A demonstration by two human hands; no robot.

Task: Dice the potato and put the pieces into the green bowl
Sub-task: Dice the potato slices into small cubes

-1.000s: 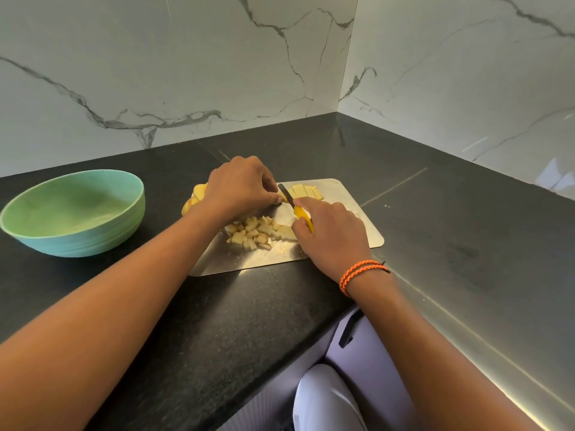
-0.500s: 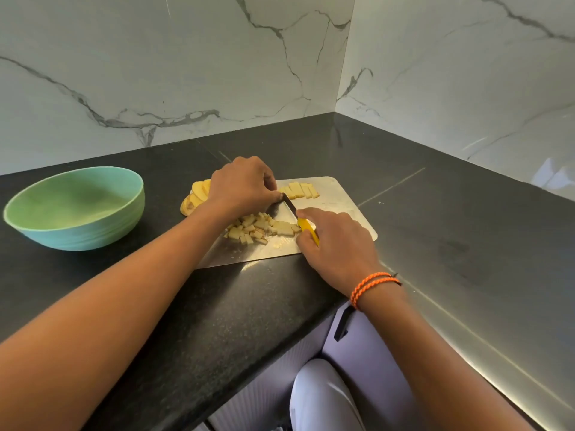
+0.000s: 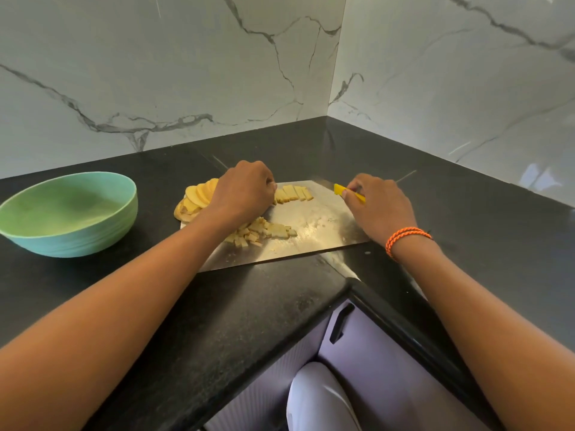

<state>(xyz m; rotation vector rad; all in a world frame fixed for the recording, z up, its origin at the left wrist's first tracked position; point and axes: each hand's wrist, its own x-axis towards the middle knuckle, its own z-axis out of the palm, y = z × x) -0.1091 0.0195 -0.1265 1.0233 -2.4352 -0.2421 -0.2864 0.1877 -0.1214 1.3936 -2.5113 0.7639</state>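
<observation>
A metal cutting board lies on the black counter. A pile of potato dice sits at its near left, a row of potato sticks at its far edge, and a fan of potato slices at its far left corner. My left hand is curled, knuckles up, between the slices and the sticks, fingertips at the sticks. My right hand grips a yellow-handled knife at the board's far right corner, blade pointing left. The green bowl stands empty to the left.
Marble walls meet in a corner behind the counter. The counter's front edge runs just below the board, with pale cabinet doors and a black handle underneath.
My right hand has carried the knife from the dice pile to the board's far right corner. My left hand has shifted toward the row of sticks, uncovering the dice.
</observation>
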